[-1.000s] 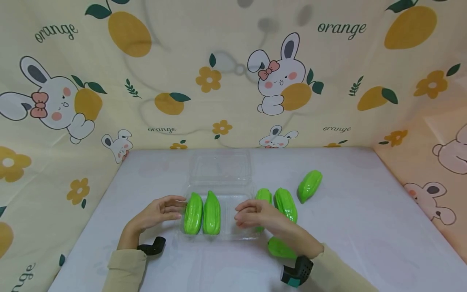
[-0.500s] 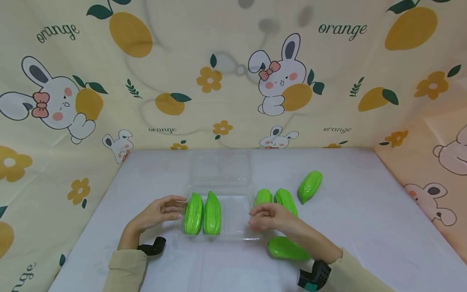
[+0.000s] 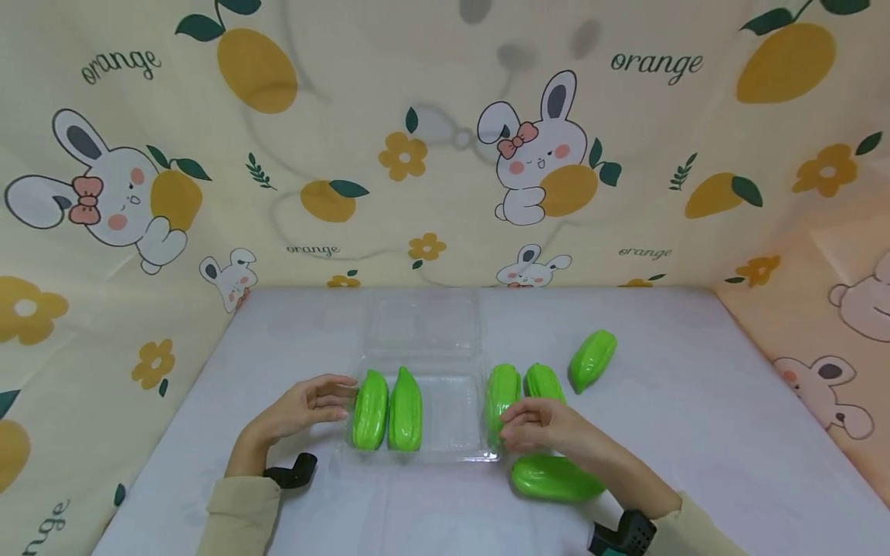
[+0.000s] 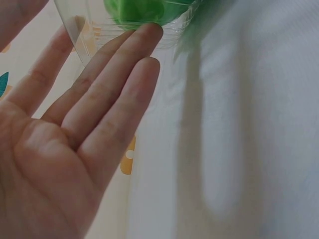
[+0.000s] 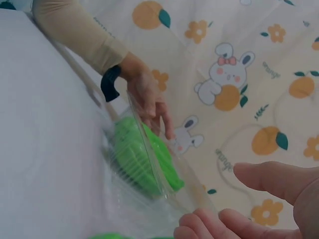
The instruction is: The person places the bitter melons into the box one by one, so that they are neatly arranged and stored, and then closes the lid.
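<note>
A clear plastic clamshell box lies on the table, its lid folded back to the rear. Inside, two glossy green ridged gourds lie side by side in the left half. My left hand is at the box's left side; its fingers reach out fairly straight to the clear wall and hold nothing. Right of the box, my right hand hovers by the nearest loose gourd, fingertips overlapping its lower end. Thumb and fingers are apart in the right wrist view, with nothing between them.
More loose green gourds lie on the right: one behind my right hand, one farther back and one in front. A cream cloth printed with rabbits and oranges rises behind the white table.
My right hand has moved right, from over the box's right part to beside the loose gourds, uncovering the front one. My left hand has stayed in place.
</note>
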Tool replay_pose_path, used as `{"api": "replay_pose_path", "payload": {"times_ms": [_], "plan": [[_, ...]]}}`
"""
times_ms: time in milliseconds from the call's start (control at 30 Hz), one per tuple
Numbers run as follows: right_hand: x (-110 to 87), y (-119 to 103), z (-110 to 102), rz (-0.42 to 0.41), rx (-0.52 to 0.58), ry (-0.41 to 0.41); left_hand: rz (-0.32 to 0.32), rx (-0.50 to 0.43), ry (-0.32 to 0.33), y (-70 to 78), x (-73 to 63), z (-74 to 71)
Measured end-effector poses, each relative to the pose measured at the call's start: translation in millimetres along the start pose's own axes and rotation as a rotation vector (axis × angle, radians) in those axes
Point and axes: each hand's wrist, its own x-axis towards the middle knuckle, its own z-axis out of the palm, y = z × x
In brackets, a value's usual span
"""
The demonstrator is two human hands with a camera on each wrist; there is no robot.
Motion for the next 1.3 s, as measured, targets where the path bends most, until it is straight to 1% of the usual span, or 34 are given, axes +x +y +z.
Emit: {"api": "replay_pose_path", "payload": {"times_ms": [233,267,400,600,667,800,900,1000,1300], "plan": [[-13.0,8.1,-16.0,0.011,-0.033,-0.030,0.003,0.014,-0.008,-0.1,3.8,-0.6],[-14.8,9.7,-18.2,0.001,-0.040,-0.036,0.003,0.015,-0.008,-0.2,4.0,-0.5],[-22.2,13.5,-26.5,0.001,-0.052,-0.025,0.002,0.008,-0.011,-0.2,3.8,-0.4],[-30.8,12.7,-37.6,0.006,-0.092,-0.004,-0.004,0.002,-0.005,-0.1,1.2,-0.7],[-32.7,12.3,-41.3,0.013,-0.123,0.013,-0.003,-0.001,-0.005,-0.1,0.8,-0.8],[-35.0,11.9,-46.7,0.048,-0.224,0.063,0.001,-0.011,-0.008,-0.2,1.2,-0.9],[-36.1,13.1,-48.8,0.076,-0.277,0.079,0.003,-0.009,-0.008,-0.4,1.2,-1.0],[-37.6,15.9,-50.9,0.091,-0.281,0.075,0.001,-0.009,-0.008,-0.4,1.0,-1.2],[-42.8,27.6,-56.2,0.078,-0.282,0.055,0.001,-0.008,-0.007,-0.4,2.0,-1.1]]}}
